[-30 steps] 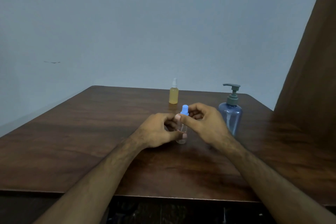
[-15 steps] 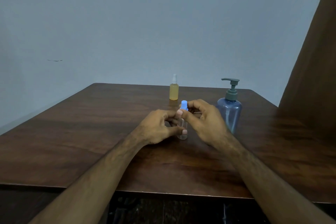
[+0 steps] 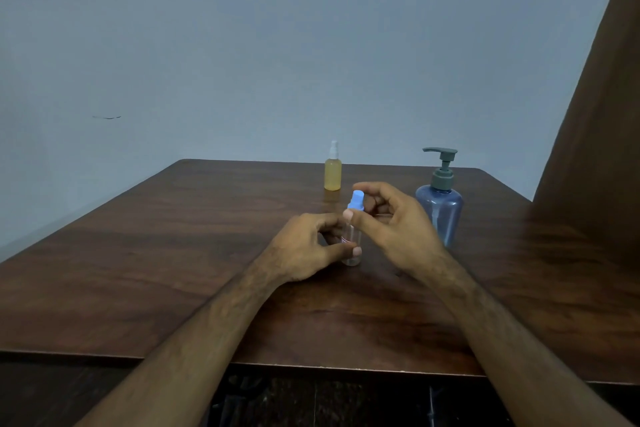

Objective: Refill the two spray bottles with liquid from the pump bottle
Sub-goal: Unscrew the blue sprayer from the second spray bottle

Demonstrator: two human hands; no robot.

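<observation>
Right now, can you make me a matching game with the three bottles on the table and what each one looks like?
Things:
1. clear spray bottle
2. yellow spray bottle
3. pump bottle

Looks:
A. blue body, grey top, standing by the right hand
B. standing alone farther back, white nozzle
C. held between both hands, blue cap

Pairs: 1-C, 2-B, 3-A. The left hand holds the clear bottle's body, and the right hand's fingers pinch its cap.
</observation>
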